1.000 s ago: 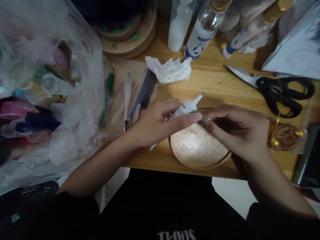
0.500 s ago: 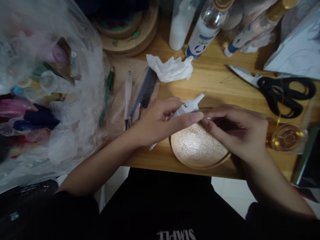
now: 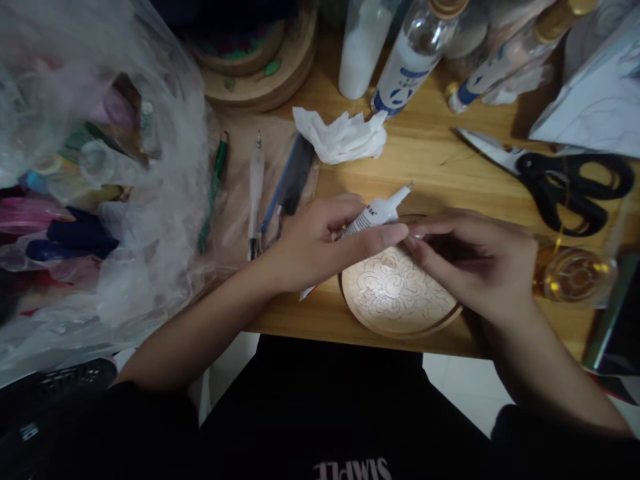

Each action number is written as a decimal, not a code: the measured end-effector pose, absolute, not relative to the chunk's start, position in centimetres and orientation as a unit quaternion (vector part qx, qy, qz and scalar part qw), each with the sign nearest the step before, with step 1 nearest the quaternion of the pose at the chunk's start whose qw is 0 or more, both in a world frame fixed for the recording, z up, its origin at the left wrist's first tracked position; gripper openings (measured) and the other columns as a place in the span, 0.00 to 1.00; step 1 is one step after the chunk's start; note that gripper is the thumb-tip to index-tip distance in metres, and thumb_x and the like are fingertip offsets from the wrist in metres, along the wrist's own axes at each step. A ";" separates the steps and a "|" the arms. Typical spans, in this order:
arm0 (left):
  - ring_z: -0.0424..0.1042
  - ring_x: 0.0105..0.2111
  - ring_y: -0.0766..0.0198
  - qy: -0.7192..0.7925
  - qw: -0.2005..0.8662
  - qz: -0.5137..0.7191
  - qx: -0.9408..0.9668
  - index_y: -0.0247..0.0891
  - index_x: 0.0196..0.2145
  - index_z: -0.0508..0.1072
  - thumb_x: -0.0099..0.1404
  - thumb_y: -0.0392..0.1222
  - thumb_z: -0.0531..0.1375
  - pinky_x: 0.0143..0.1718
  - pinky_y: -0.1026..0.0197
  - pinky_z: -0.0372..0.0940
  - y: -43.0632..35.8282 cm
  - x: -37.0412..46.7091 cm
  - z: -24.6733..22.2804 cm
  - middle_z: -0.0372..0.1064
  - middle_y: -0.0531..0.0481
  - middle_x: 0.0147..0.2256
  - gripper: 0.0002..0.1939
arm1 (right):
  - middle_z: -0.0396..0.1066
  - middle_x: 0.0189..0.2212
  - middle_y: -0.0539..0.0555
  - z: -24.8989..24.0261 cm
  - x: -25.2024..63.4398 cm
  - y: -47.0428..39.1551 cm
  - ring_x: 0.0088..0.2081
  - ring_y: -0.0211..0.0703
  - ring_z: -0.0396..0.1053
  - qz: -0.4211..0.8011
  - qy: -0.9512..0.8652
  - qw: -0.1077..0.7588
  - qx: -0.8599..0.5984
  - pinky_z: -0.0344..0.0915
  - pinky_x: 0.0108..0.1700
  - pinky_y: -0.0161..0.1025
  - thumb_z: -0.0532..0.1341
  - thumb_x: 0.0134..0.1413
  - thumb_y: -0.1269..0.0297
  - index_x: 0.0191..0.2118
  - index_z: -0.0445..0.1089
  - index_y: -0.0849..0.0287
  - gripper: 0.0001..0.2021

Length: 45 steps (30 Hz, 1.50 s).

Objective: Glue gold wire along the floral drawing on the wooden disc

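My left hand (image 3: 327,240) is closed around a white glue tube (image 3: 377,213) with black print, its narrow nozzle pointing up and away to the right. The tail of the tube shows below the palm. My right hand (image 3: 475,257) is closed in a pinch, its fingertips meeting my left fingertips beside the tube. A small whitish bit shows at that pinch, too little of it to name. Beneath both hands lies a round wooden disc (image 3: 400,293) with a flower pattern drawn on it; its far part is hidden by the hands.
Black-handled scissors (image 3: 550,177) and a spool of gold thread (image 3: 575,277) lie to the right. A crumpled tissue (image 3: 345,139) and a bottle (image 3: 413,63) stand beyond. At left are a white pen (image 3: 256,193), a green pencil (image 3: 215,187) and a bulging plastic bag (image 3: 135,260).
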<state>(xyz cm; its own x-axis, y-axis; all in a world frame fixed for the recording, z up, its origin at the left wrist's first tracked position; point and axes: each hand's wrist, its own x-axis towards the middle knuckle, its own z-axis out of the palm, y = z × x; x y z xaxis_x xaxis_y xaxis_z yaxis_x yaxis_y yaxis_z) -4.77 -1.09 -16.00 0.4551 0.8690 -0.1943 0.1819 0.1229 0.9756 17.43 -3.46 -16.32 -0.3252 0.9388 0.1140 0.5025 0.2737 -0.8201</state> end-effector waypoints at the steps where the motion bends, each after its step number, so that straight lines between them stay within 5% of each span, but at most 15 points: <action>1: 0.64 0.24 0.69 0.439 0.608 0.282 0.598 0.39 0.21 0.65 0.66 0.56 0.61 0.25 0.61 0.57 -1.1 -4.8 -16.0 0.62 0.55 0.22 0.23 | 0.80 0.35 0.48 -16.3 17.4 -3.4 0.30 0.32 0.73 0.349 -0.736 0.310 -0.490 0.67 0.30 0.32 0.67 0.51 0.74 0.38 0.77 0.52 0.09; 45: 0.63 0.24 0.69 0.430 0.626 0.287 0.583 0.39 0.21 0.65 0.65 0.54 0.61 0.26 0.61 0.56 -1.1 -4.7 -15.9 0.63 0.55 0.23 0.21 | 0.79 0.35 0.48 -16.0 17.2 -3.3 0.30 0.37 0.74 0.354 -0.740 0.302 -0.485 0.68 0.30 0.36 0.66 0.53 0.72 0.37 0.76 0.50 0.09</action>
<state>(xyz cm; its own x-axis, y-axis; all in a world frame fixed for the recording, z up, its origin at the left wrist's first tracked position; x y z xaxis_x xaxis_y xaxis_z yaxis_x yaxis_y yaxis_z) -4.71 -1.10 -15.92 0.4652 0.8614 -0.2040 0.1424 0.1546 0.9777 17.22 -3.32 -15.98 -0.3467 0.9322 0.1038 0.5046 0.2786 -0.8172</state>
